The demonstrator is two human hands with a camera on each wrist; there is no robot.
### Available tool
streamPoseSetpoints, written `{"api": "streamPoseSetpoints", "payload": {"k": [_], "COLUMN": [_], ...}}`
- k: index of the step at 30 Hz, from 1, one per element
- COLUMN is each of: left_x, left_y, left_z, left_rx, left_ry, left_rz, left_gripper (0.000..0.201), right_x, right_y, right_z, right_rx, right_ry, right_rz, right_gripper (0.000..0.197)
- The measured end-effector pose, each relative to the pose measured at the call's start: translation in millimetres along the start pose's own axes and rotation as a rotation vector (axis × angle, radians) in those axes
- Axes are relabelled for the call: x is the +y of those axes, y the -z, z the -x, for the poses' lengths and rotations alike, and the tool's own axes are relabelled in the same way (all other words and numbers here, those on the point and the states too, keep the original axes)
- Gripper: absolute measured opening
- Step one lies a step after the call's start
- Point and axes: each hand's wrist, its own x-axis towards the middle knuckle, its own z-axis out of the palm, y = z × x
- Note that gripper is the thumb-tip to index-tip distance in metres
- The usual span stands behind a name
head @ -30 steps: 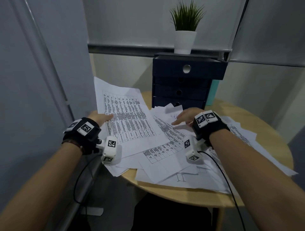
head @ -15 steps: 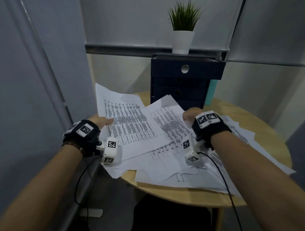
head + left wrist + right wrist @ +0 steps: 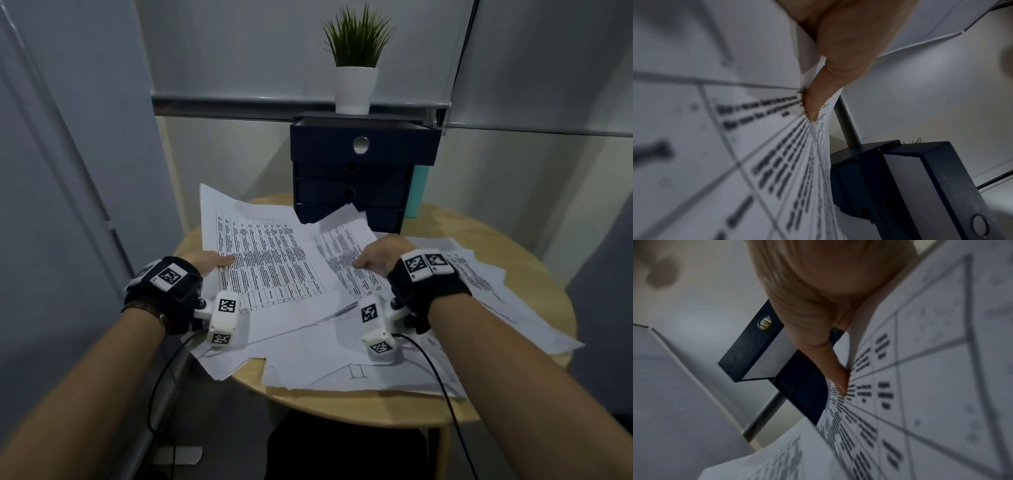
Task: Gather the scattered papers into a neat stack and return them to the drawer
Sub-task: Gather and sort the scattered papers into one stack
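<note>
White printed papers (image 3: 342, 353) lie scattered over a round wooden table (image 3: 534, 383). My left hand (image 3: 222, 262) pinches the left edge of a large sheet with a printed table (image 3: 263, 263), tilted up off the pile. In the left wrist view the thumb (image 3: 818, 97) presses on that sheet (image 3: 725, 146). My right hand (image 3: 368, 262) grips a second printed sheet (image 3: 342, 243), raised beside the first. Its thumb (image 3: 830, 356) lies on this sheet (image 3: 920, 394) in the right wrist view. The dark blue drawer unit (image 3: 352, 192) stands behind, its top drawer (image 3: 363, 145) pulled out.
A potted plant (image 3: 356, 72) stands on the drawer unit. A teal container (image 3: 419, 190) sits to its right. A grey partition wall (image 3: 68, 171) runs close along the table's left side. Some papers overhang the table's front and right edges.
My right hand has taken a printed sheet from the pile and lifted it up beside the left sheet. My left hand still holds its sheet in about the same place.
</note>
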Motion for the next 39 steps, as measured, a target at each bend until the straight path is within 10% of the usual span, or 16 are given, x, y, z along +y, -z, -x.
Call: {"api": "streamPoseSetpoints", "payload": {"k": [11, 21, 26, 32, 34, 37, 39], "left_x": [7.5, 8.5, 5.8, 8.6, 5.6, 2.4, 6.7], "left_y": [-3.2, -5.9, -5.6, -5.4, -4.0, -3.6, -4.0], "left_z": [11.0, 14.2, 11.8, 14.9, 12.2, 7.8, 15.6], "left_rx": [-0.081, -0.138, -0.137, -0.165, -0.179, -0.18, -0.177], "left_ry": [-0.052, 0.06, 0.081, 0.114, 0.077, 0.075, 0.079], "left_rz": [0.0, 0.106, 0.156, 0.138, 0.176, 0.148, 0.065], "left_gripper": [0.057, 0.053, 0.055, 0.052, 0.047, 0.043, 0.047], "right_x": [28.2, 7.9, 2.3, 0.2, -3.8, -13.5, -24.3], "right_y": [23.1, 15.1, 10.7, 15.3, 14.3, 11.6, 10.3], "right_z": [4.3, -2.4, 1.2, 6.5, 12.4, 15.7, 26.4], "right_rx": [0.086, 0.326, 0.276, -0.027, -0.127, 0.104, 0.417], "right_ry": [-0.064, -0.029, 0.001, 0.0, 0.018, 0.294, 0.505], "right_rz": [0.071, 0.384, 0.385, 0.244, 0.396, 0.55, 0.6], "right_gripper": [0.051, 0.02, 0.004, 0.055, 0.041, 0.016, 0.042]}}
